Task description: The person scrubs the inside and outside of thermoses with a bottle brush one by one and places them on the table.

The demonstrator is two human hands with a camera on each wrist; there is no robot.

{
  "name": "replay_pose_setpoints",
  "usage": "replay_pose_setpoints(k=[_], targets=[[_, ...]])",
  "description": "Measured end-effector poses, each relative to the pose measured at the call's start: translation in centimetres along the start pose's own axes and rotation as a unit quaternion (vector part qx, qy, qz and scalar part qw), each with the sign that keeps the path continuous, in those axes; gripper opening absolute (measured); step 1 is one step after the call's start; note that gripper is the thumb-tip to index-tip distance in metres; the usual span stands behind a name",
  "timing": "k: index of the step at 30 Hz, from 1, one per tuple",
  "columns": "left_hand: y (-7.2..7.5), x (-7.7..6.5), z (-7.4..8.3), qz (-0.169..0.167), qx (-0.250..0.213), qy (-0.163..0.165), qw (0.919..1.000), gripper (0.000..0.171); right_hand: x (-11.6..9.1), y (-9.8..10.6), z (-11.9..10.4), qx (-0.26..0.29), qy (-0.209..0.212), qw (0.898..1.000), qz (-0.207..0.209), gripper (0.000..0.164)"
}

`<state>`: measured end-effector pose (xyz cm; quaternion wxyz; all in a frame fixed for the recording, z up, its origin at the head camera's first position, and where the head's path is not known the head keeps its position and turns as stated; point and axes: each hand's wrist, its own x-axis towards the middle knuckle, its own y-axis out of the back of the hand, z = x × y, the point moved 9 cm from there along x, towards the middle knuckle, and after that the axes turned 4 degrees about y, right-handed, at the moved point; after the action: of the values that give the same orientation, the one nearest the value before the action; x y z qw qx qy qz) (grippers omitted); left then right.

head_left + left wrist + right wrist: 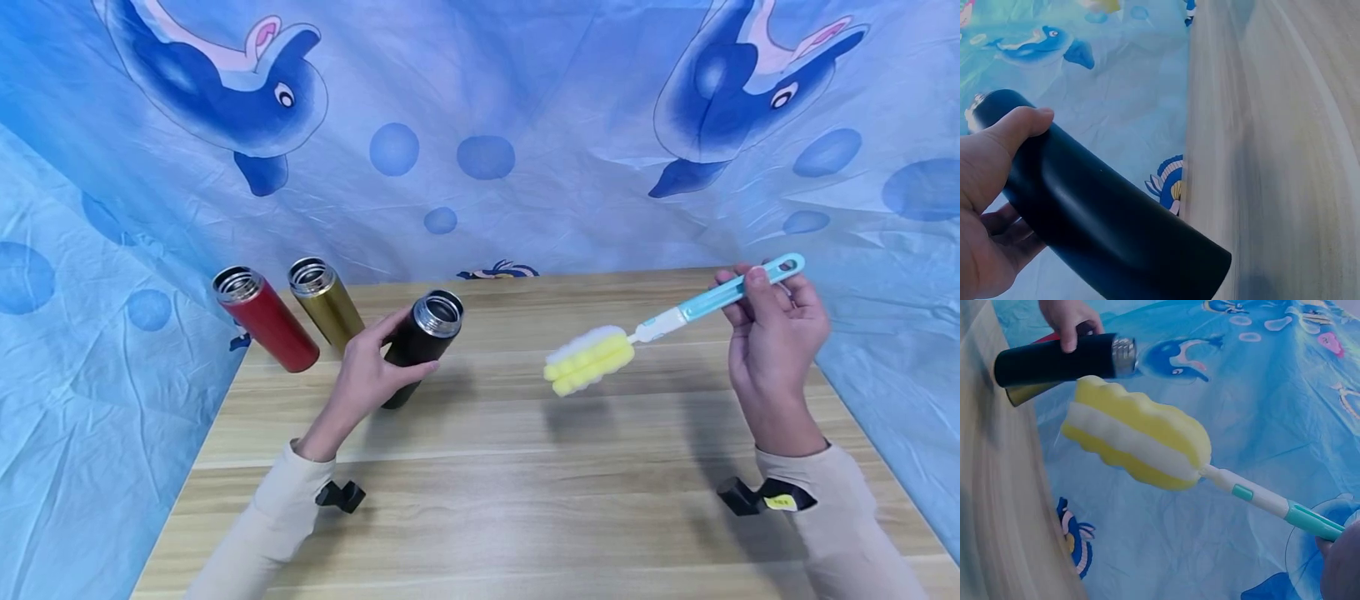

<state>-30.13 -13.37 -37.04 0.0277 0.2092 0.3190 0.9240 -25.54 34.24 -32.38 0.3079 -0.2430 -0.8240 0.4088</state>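
My left hand [372, 362] grips a black thermos bottle [411, 354] round its upper body, its open metal mouth facing up. In the left wrist view the thumb lies across the black wall, fingers curled behind. My right hand [777, 337] holds a bottle brush [697, 307] by its turquoise handle above the table. The yellow and white sponge head [1138, 434] points left toward the black bottle, apart from it. Left of the left hand stand a gold bottle [330, 304] and a red bottle [270, 321], both with open tops.
A wood-grain table [510, 500] lies beneath both hands. Behind it and along its sides hangs a blue sheet [562, 217] printed with dolphins and bubbles. Small black devices are strapped to both wrists, over light sleeves [281, 508].
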Motion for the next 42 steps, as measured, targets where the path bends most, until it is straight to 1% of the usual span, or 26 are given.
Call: replay_pose_setpoints(k=[3,7,12,19,28,31,35,36,38,42], targets=[[-0.4,-0.3,0.2,-0.011,0.019,-0.011,0.9997,0.08,0.0,-0.5,0.0,0.003,0.006,1.0,0.01,0.026],[-1.0,-0.6,0.5,-0.025,0.04,-0.019,0.9987,0.08,0.0,-1.3,0.1,0.007,0.013,1.0,0.013,0.024],[-1.8,-0.9,1.0,-0.042,0.048,-0.029,0.9975,0.08,0.0,-2.7,0.4,0.028,0.015,0.999,0.009,0.024],[-3.0,-1.4,2.1,-0.063,0.066,-0.05,0.9946,0.079,-0.4,-4.4,1.0,0.043,0.018,0.999,0.007,0.026],[-3.9,-1.7,3.1,-0.069,0.095,-0.065,0.9909,0.08,-1.5,-5.6,1.7,0.039,0.024,0.999,-0.012,0.024],[-4.1,-1.7,3.2,-0.071,0.098,-0.066,0.9905,0.08,-2.0,-5.8,1.9,0.03,0.027,0.999,-0.023,0.023],[-4.2,-1.7,3.3,-0.071,0.1,-0.068,0.9901,0.08,-2.5,-6.1,1.8,0.004,0.045,0.998,-0.047,0.02],[-4.2,-1.7,3.3,-0.07,0.1,-0.07,0.9901,0.08,-2.5,-6.0,1.9,0.009,0.043,0.998,-0.047,0.02],[-4.2,-1.7,3.4,-0.069,0.1,-0.072,0.99,0.08,-2.6,-6.0,1.9,0.001,0.051,0.997,-0.055,0.019],[-4.3,-1.9,3.5,-0.066,0.102,-0.078,0.9895,0.08,-2.6,-5.9,2.1,0.017,0.043,0.997,-0.056,0.023]])
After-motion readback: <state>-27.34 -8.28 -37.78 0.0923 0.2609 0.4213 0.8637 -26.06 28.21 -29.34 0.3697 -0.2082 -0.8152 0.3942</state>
